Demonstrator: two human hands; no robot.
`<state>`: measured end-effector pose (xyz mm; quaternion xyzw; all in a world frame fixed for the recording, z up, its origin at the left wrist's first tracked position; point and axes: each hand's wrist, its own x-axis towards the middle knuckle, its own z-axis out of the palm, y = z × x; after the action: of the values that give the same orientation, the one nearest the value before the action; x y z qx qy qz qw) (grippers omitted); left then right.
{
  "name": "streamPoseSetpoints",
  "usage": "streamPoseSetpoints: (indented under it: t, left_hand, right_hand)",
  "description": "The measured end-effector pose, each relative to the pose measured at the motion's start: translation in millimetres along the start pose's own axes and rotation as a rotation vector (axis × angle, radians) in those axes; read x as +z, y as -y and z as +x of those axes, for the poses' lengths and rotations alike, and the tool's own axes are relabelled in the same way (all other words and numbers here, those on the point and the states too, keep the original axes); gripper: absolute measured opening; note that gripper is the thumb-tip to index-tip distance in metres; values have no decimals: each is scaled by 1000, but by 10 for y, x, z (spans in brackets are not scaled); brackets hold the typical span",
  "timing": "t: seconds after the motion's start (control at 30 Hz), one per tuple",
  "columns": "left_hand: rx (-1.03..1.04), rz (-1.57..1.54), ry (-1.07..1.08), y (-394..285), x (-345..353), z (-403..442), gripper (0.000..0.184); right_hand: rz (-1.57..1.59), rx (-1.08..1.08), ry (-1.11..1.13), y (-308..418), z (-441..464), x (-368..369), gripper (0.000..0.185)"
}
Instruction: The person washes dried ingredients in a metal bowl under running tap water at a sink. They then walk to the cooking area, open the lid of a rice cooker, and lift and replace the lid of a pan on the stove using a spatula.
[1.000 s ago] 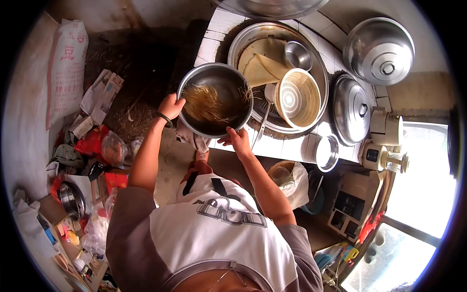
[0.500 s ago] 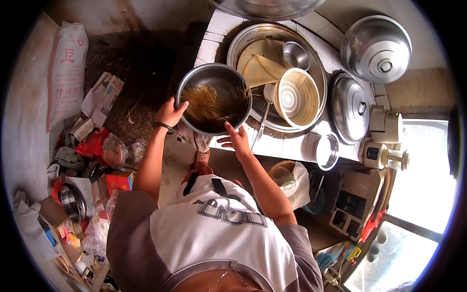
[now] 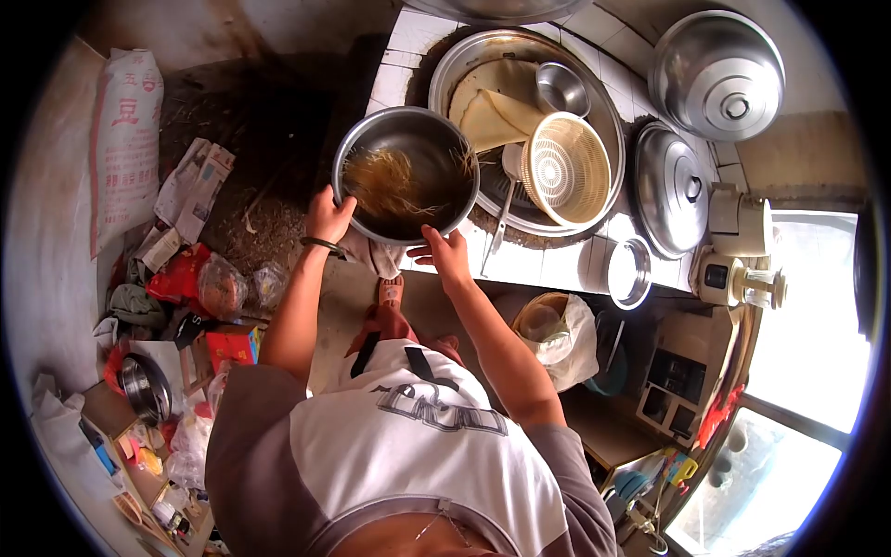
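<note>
A deep grey metal basin (image 3: 445, 176) with thin yellow-brown strands (image 3: 382, 181) in it is held in front of me, tilted so its inside shows. My left hand (image 3: 329, 217) grips the basin's near left rim, thumb over the edge. At the near right rim is my right hand (image 3: 447, 254), its thumb on the edge and its fingers bent beneath. Just right of the basin, a wide pan (image 3: 603, 102) set in the stove holds folded flat sheets (image 3: 497, 116), a small metal bowl (image 3: 562, 88), a cream plastic strainer basket (image 3: 566, 172) and a long-handled utensil (image 3: 501, 218).
White tiles (image 3: 401, 58) surround the pan. Metal lids (image 3: 670, 190) and a shallow round dish (image 3: 629, 272) lie to the right, near a cream appliance (image 3: 719, 277). A printed sack (image 3: 128, 148), newspapers (image 3: 193, 190) and plastic bags (image 3: 221, 286) are at the left. A cloth (image 3: 371, 252) hangs below the basin.
The basin has shifted slightly up and left in view, with both hands on it. My right hand's fingers have drawn in closer under the rim.
</note>
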<state>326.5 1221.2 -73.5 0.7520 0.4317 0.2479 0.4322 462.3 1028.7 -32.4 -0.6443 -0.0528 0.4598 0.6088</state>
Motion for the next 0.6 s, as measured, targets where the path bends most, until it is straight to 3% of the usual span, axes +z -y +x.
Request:
streamPoseSetpoints:
  t: [0.03, 0.2, 0.6]
  left_hand:
    - [2, -1, 0, 12, 11, 0, 27]
    - [-6, -118, 8, -134, -85, 48, 24]
    - [71, -35, -120, 129, -48, 398, 23]
  right_hand:
    - [-27, -1, -21, 26, -1, 1, 29]
    - [-52, 8, 23, 1, 104, 41, 30]
    - [-39, 14, 106, 100, 485, 139, 31]
